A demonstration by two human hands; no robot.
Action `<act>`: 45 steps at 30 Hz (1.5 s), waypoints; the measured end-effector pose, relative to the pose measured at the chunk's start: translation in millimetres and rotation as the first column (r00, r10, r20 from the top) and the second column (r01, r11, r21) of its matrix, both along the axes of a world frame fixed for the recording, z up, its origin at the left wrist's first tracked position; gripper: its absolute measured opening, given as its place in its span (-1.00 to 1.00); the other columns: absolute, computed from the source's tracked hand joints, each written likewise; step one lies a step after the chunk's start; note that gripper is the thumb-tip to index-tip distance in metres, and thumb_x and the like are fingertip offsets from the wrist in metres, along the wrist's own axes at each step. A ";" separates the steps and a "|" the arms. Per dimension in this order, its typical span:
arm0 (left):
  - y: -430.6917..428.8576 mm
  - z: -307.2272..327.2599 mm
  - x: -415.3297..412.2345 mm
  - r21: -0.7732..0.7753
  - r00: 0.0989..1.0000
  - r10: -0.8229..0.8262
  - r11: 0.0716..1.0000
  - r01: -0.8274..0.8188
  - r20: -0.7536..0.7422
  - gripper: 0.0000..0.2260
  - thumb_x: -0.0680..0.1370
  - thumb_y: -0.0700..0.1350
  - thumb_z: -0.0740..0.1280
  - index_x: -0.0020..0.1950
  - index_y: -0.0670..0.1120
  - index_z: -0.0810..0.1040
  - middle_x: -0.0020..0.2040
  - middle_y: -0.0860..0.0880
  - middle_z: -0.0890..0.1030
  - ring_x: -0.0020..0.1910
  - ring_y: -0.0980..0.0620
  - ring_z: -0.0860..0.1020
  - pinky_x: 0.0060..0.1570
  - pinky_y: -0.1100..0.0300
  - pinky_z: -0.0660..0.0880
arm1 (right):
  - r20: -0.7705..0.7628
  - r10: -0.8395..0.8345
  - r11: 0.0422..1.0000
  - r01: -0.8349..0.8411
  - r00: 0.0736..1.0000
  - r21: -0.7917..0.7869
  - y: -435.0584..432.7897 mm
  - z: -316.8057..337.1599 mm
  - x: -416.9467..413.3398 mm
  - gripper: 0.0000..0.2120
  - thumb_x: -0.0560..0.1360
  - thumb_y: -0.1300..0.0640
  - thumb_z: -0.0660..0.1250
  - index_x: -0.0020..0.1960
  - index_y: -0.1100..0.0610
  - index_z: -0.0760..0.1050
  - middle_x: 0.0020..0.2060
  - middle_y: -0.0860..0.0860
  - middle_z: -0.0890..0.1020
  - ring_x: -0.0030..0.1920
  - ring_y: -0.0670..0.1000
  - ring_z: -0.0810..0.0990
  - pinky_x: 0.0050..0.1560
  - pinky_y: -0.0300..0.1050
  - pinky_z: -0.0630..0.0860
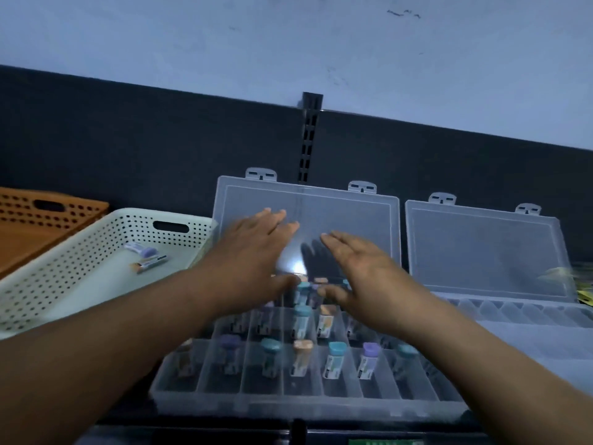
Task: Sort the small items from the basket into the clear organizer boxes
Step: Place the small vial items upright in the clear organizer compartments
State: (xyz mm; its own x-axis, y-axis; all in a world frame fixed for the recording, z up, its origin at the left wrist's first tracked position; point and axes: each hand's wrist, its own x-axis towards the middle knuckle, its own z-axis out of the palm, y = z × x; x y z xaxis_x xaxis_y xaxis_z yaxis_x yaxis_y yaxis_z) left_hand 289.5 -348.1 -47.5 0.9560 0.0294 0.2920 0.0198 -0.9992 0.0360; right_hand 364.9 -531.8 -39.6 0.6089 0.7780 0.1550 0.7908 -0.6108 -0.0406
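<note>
A clear organizer box (pixel 224 393) lies open in front of me, its compartments holding several small capped vials with teal, purple and peach lids. Its raised lid (pixel 353 220) leans back against the dark panel. My left hand (pixel 253 248) and my right hand (pixel 359 271) both reach forward with straight fingers over the box's far rows, fingertips close to the lid; whether they touch it is unclear. Neither holds anything. The white perforated basket (pixel 64 284) stands to the left with two small vials (pixel 146 256) lying in it.
A second clear organizer box (pixel 529 319) stands open on the right, lid (pixel 481 245) up. An orange perforated basket (pixel 41 216) sits behind the white one at far left. A dark back panel (pixel 128 139) with a slotted upright (pixel 309 139) rises behind everything.
</note>
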 end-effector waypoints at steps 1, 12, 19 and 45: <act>12.0 2.0 -6.9 0.006 1.000 0.021 1.000 -0.021 0.004 -0.25 0.51 0.27 0.21 0.56 0.02 -0.05 0.58 -0.01 -0.05 0.55 0.02 -0.09 0.48 0.10 -0.07 | 0.004 0.018 1.000 -0.018 1.000 -0.013 12.3 1.4 -2.9 -0.24 0.55 -0.16 0.24 0.58 0.03 -0.07 0.57 -0.02 0.03 0.54 0.00 0.00 0.50 -0.16 -0.06; 136.5 8.4 -82.1 -0.030 0.972 0.233 0.972 -0.233 -0.003 -0.25 0.52 0.29 0.19 0.56 0.06 -0.09 0.58 0.03 -0.09 0.55 0.05 -0.13 0.51 0.06 -0.06 | 0.016 0.188 0.979 -0.186 0.982 -0.080 150.3 10.1 -37.9 -0.21 0.54 -0.20 0.24 0.58 0.01 -0.10 0.57 -0.04 -0.02 0.55 0.00 -0.03 0.53 -0.08 -0.03; 212.1 3.3 -119.2 -0.056 0.948 0.313 0.947 -0.316 -0.048 -0.24 0.50 0.31 0.19 0.56 0.06 -0.08 0.58 0.03 -0.07 0.54 0.04 -0.10 0.48 0.08 -0.07 | -0.018 0.267 0.960 -0.267 0.964 -0.085 245.2 0.4 -58.0 -0.24 0.51 -0.20 0.27 0.57 0.03 0.02 0.56 0.00 0.08 0.53 0.03 0.07 0.51 -0.09 0.06; 254.6 -25.0 -123.5 -0.148 0.953 0.235 0.953 -0.264 -0.190 -0.26 0.52 0.27 0.22 0.56 0.05 -0.04 0.58 0.03 -0.04 0.54 0.04 -0.09 0.47 0.05 -0.09 | -0.473 0.053 0.967 -0.163 0.879 -0.194 328.9 -45.1 -28.9 -0.74 0.34 0.04 0.53 -0.18 0.06 0.45 -0.21 0.00 0.58 -0.25 -0.03 0.53 -0.26 -0.10 0.50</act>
